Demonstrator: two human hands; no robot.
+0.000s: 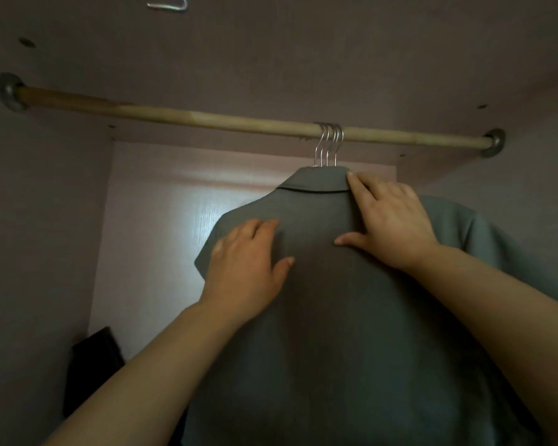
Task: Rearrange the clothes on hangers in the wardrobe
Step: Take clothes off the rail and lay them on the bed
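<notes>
Wardrobe interior: dull mauve panels on the sides and top, with a paler back panel (161, 220) catching a patch of light.

Rail (207, 119): a wooden pole runs across the upper part of the wardrobe, fixed at each end in a round metal flange, left (12, 91) and right (494, 143).

Hanger hooks (329, 144): several thin metal hooks sit bunched tightly together on the rail, right of its middle. The hanger bodies are hidden under cloth.

Shirt (335, 333): grey-green and collared, it hangs from the bunched hooks with its back to the viewer. It fills the centre and lower right of the view. Its collar (316, 183) lies folded down just under the hooks. How many garments hang behind it cannot be told.

Left hand (248, 262): it lies flat on the shirt's left shoulder area, fingers straight and slightly spread, thumb out to the side, gripping nothing.

Right hand (390, 220): it lies flat on the shirt beside the collar, fingers extended. The topmost fingertip touches the collar's right edge and the thumb is stretched wide across the cloth.

Dark object (94, 365): this black shape sits low at the left side and is too dim to identify.

Loose metal hook (169, 3): it shows at the top edge, well apart from the rail.
</notes>
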